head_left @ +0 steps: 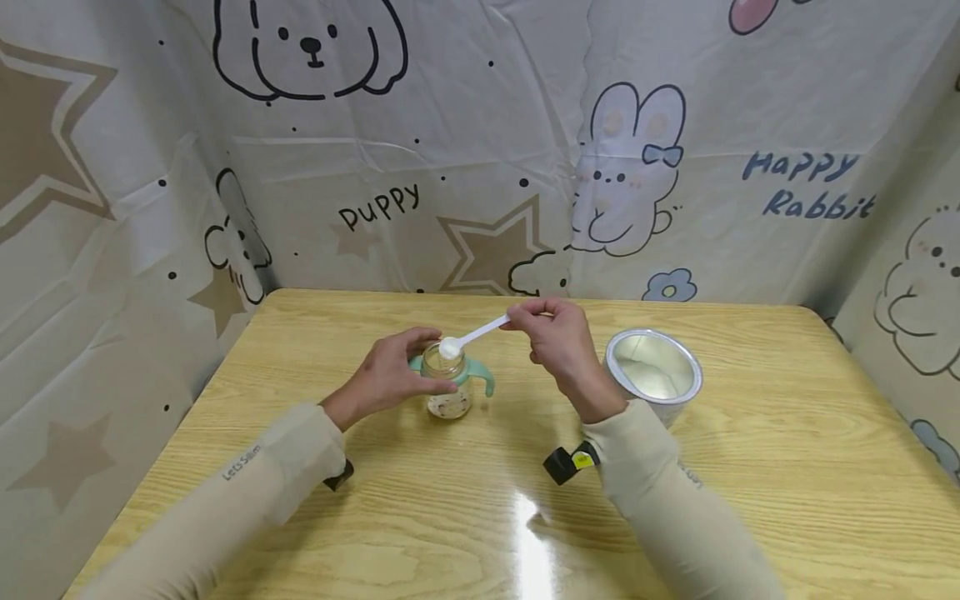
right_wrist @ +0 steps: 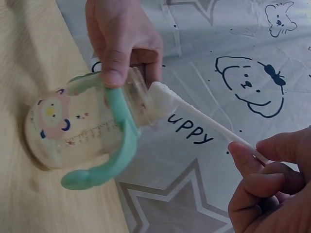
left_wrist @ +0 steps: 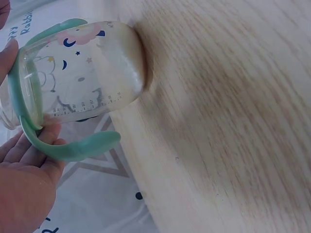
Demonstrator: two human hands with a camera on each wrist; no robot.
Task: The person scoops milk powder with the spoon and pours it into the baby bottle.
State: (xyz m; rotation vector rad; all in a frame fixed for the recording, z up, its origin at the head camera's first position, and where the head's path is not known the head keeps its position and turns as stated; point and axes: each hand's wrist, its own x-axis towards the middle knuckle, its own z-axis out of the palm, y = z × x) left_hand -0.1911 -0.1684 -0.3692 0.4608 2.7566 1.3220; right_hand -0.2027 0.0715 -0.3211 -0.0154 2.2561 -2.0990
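Observation:
A clear baby bottle (head_left: 450, 406) with a green two-handled ring stands uncapped on the table, pale powder at its bottom. My left hand (head_left: 393, 371) grips it around the neck, thumb on the near side, as the right wrist view also shows. Between thumb and fingers my right hand (head_left: 555, 337) pinches the handle end of a white measuring scoop (head_left: 483, 331). The scoop's bowl, heaped with white powder, is at the bottle's mouth; whether it touches the rim I cannot tell. In the left wrist view the bottle (left_wrist: 77, 73) shows printed cartoons and measuring marks.
An open tin (head_left: 654, 367) of pale powder stands right of my right hand, partly hidden by the wrist. The wood-grain table (head_left: 450, 517) meets a printed cloth backdrop (head_left: 465, 150) behind and at both sides.

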